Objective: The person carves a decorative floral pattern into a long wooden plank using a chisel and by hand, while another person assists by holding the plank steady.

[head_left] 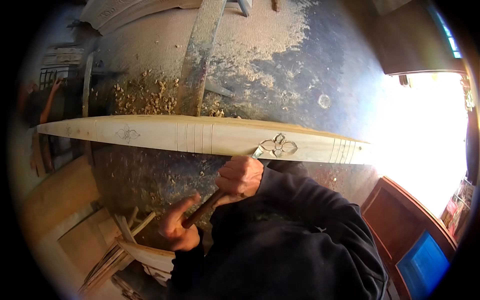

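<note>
A long pale wooden beam (190, 137) lies crosswise, with grooved lines and carved four-petal motifs, the most deeply cut one (278, 145) right of centre. My right hand (240, 175) is wrapped round a chisel with a wooden handle (205, 207); its metal blade (256, 153) meets the beam at that motif's lower left edge. My left hand (180, 225) is at the handle's rear end, slightly blurred, fingers apart and curved, palm against or very close to it. The chisel slants from lower left to upper right.
An upright board (200, 60) runs behind the beam, beside wood shavings (145, 97) and a carved piece (125, 12). Another person's bare arm (50, 100) shows at far left. Wood offcuts (130, 245) sit lower left; a reddish panel (380, 210) stands right, below a bright doorway (420, 130).
</note>
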Motion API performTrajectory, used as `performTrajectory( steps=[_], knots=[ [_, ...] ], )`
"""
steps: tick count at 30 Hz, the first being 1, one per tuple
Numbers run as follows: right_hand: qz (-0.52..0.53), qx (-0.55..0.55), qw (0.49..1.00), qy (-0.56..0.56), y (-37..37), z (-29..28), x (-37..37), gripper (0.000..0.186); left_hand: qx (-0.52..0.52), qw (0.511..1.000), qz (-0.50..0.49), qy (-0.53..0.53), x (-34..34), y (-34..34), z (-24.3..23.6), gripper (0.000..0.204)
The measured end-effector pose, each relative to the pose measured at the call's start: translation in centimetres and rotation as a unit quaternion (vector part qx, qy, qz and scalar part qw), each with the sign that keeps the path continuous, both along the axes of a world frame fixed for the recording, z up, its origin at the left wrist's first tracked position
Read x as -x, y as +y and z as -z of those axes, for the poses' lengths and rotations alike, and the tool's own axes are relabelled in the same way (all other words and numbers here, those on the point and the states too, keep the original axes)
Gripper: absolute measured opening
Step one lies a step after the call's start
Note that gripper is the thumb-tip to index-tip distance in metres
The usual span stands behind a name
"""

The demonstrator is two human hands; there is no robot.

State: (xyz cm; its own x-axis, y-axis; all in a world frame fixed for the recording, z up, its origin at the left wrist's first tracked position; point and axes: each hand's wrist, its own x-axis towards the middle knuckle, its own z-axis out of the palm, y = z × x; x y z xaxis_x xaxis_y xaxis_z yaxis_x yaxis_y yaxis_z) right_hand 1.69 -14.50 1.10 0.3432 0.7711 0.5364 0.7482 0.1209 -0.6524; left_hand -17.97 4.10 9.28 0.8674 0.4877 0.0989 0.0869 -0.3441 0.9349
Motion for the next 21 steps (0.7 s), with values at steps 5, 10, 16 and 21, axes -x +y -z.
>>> performTrajectory(
  steps=[5, 10, 16, 21],
  knots=[
    [-0.003, 0.002, 1.000, -0.012, -0.2, 0.2, -0.3, 0.056, 0.004, 1.000, 0.003, -0.013, 1.9, 1.2, 1.7, 0.052],
    [0.008, -0.010, 1.000, -0.007, -0.3, 0.3, -0.4, 0.055, -0.020, 0.990, 0.135, 0.017, -0.5, 1.9, 0.0, 0.119],
    [-0.002, 0.007, 1.000, -0.002, -0.6, 0.2, -0.6, 0.056, 0.033, 0.998, 0.051, -0.030, 0.7, 1.9, 1.1, 0.130],
    [-0.018, 0.006, 1.000, 0.008, -0.5, 0.5, -0.3, 0.058, -0.120, 0.985, 0.114, -0.040, 0.0, 1.1, 0.9, 0.116]
  ],
)
